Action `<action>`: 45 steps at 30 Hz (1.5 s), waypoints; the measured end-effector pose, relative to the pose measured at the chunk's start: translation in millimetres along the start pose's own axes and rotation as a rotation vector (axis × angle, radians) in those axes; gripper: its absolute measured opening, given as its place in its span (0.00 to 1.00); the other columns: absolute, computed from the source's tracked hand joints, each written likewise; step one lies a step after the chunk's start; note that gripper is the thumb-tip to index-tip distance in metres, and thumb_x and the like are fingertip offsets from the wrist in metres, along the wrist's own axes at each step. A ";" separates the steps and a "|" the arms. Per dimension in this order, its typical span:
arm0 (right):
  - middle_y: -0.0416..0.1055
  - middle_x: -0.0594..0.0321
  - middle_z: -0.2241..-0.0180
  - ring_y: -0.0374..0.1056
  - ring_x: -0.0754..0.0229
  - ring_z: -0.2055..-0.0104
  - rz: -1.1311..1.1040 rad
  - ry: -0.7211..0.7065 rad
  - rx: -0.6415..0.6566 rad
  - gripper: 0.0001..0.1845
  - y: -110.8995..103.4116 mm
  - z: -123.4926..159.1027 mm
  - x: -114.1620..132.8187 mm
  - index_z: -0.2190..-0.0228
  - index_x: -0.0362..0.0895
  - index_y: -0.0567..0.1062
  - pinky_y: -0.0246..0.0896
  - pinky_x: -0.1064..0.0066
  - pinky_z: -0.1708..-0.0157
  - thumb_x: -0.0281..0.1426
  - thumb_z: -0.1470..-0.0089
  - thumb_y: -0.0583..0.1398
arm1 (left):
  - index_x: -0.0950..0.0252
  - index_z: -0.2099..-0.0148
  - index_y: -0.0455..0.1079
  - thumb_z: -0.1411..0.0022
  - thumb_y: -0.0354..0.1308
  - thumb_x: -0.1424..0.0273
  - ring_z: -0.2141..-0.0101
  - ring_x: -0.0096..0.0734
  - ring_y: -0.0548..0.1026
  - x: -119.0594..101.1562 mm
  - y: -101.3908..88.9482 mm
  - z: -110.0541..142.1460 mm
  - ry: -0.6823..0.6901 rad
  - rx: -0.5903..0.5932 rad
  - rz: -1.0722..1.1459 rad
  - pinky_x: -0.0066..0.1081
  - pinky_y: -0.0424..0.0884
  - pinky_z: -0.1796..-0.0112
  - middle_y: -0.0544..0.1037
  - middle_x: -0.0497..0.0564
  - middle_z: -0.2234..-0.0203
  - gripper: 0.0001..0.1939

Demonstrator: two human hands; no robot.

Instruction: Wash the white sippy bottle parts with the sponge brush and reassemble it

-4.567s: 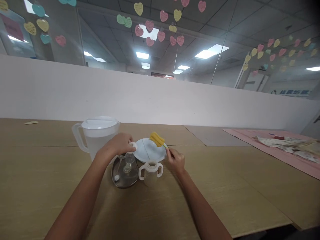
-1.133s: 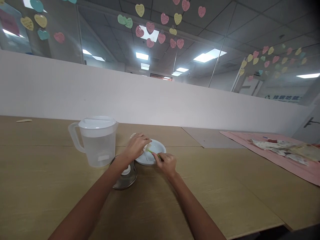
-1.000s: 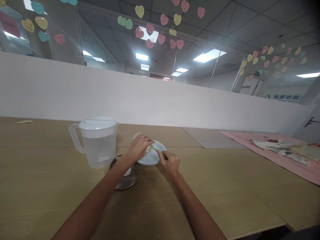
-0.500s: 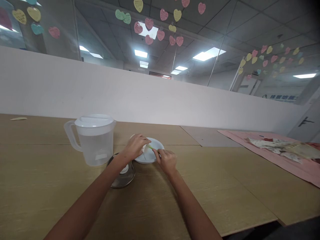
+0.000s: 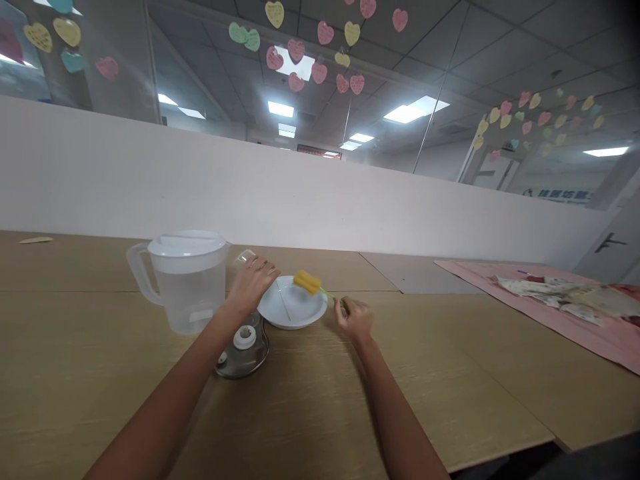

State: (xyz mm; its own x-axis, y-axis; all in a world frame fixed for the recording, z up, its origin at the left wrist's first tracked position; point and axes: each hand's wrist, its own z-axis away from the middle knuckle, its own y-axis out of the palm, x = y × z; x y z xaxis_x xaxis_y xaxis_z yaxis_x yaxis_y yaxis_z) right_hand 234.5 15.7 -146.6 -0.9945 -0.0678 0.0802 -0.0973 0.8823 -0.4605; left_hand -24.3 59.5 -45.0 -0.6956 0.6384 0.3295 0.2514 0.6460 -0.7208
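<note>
The sponge brush (image 5: 307, 282), its head hidden at the bottle (image 5: 245, 257) moments earlier, showed clear over the plate (image 5: 300, 315). The right hand (image 5: 356, 320) pinched its handle; the left hand (image 5: 253, 283), shifted leftward, gripped the bottle.

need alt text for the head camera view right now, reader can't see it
A person's right hand holds a yellow sponge brush over a white dish on a wood-toned table, while the left hand grips a clear container, partly hidden behind it. A lidded pitcher and a grey tray bearing a white ring sit near the left forearm.
</note>
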 end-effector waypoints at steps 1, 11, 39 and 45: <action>0.67 0.63 0.84 0.60 0.67 0.81 0.037 0.092 0.036 0.21 2.2 -0.5 -1.0 0.81 0.41 0.71 0.42 0.74 0.79 0.38 0.44 0.49 | 0.65 0.59 0.69 0.45 0.44 0.85 0.58 0.40 0.66 2.0 0.0 0.6 -0.007 0.005 -0.006 0.42 0.55 0.53 0.73 0.55 0.63 0.18; 0.72 0.50 0.67 0.69 0.60 0.70 0.174 0.445 0.601 0.19 16.8 4.5 -1.9 0.70 0.37 0.75 0.53 0.74 0.75 0.31 0.42 0.47 | 0.65 0.43 0.56 0.51 0.57 0.65 0.55 0.40 0.68 -45.9 -34.9 -12.9 -0.271 0.002 0.536 0.35 0.64 0.56 0.70 0.53 0.53 0.32; 0.72 0.49 0.64 0.67 0.55 0.62 -0.010 0.320 0.794 0.22 -3.3 -55.5 17.7 0.65 0.39 0.75 0.53 0.72 0.70 0.32 0.45 0.44 | 0.65 0.65 0.71 0.49 0.52 0.61 0.69 0.33 0.72 -7.4 -77.3 6.5 -0.368 0.654 0.616 0.26 0.65 0.70 0.76 0.51 0.70 0.15; 0.74 0.61 0.71 0.67 0.63 0.68 -0.342 0.051 0.978 0.13 19.8 -82.1 83.6 0.71 0.42 0.78 0.54 0.78 0.71 0.32 0.51 0.54 | 0.66 0.87 0.66 0.64 0.60 0.74 0.79 0.36 0.70 16.3 -15.7 27.5 -0.573 0.710 0.410 0.29 0.64 0.76 0.70 0.51 0.89 0.06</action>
State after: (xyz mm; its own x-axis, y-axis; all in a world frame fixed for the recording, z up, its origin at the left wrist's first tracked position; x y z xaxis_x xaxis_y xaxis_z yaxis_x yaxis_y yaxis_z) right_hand 152.7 65.7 -76.4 -0.9073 -0.2037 0.3680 -0.3858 0.0546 -0.9210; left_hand -58.0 48.3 -45.0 -0.9117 0.3372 -0.2347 0.2139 -0.0983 -0.9719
